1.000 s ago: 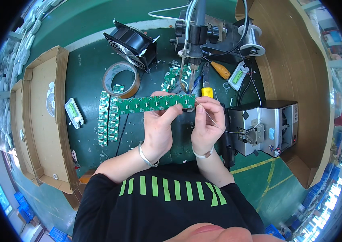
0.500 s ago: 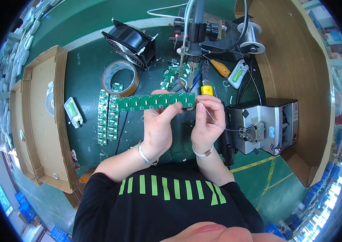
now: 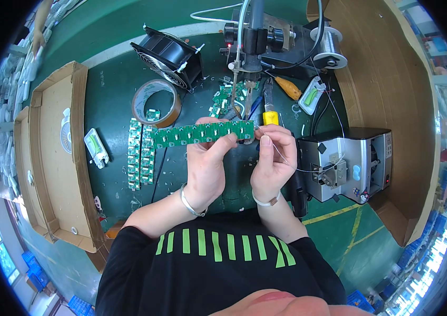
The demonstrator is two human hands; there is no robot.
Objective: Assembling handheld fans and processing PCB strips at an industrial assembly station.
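Observation:
A long green circuit board strip (image 3: 202,134) lies nearly level in front of me, with small components in a row along it. My left hand (image 3: 206,163) grips it from below, thumb on its face toward the right end. Just beyond that end, my right hand (image 3: 272,160) pinches a thin silvery wire (image 3: 281,153) between thumb and fingers. The wire's tip is close to the strip's end; whether they touch, I cannot tell. From my fingers the wire loops right past a grey-and-black machine (image 3: 334,166). Above the strip stands a soldering iron fixture (image 3: 251,66).
More board strips (image 3: 134,155) lie at left, below a tape roll (image 3: 139,108) and a black fan (image 3: 173,55). Small boards (image 3: 223,100) are heaped behind my hands. Yellow-handled tool (image 3: 270,118), orange handle (image 3: 287,88) and wire spool (image 3: 331,47) are at right. Cardboard boxes (image 3: 70,158) flank the bench.
The strip and the wire-holding right hand have shifted only slightly; the left hand keeps its grip. Another person's arm has appeared at the far upper left.

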